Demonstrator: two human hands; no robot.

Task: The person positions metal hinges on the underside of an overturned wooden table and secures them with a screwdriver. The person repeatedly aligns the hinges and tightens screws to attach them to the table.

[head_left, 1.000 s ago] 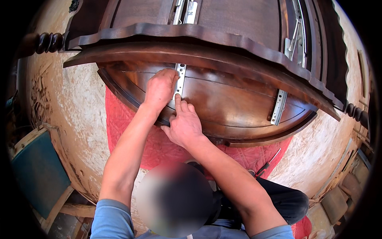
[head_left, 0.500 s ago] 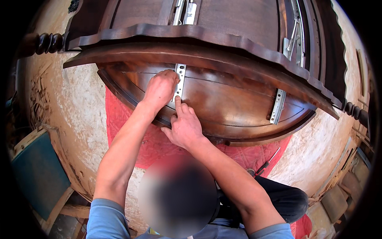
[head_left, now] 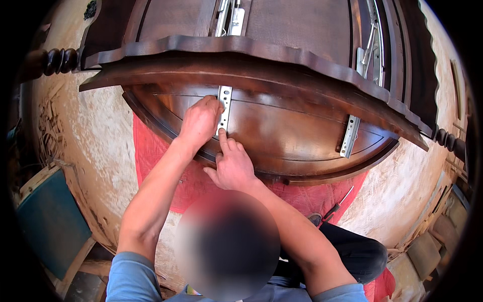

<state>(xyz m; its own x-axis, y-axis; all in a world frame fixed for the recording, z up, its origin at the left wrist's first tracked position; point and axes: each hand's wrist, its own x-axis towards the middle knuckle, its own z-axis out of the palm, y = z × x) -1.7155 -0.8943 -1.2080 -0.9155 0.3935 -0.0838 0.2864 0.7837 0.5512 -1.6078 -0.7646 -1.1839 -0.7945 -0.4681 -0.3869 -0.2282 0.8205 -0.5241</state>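
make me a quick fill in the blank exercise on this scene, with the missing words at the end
1. The left hand and the right hand are both at one perforated metal strip; counting it, ____ such strips show on the curved wooden panel.
2. The quilted cloth showing along the panel's lower edge is coloured ____.
3. The screwdriver lies off to the person's ____ side.

Missing words: two; red; right.
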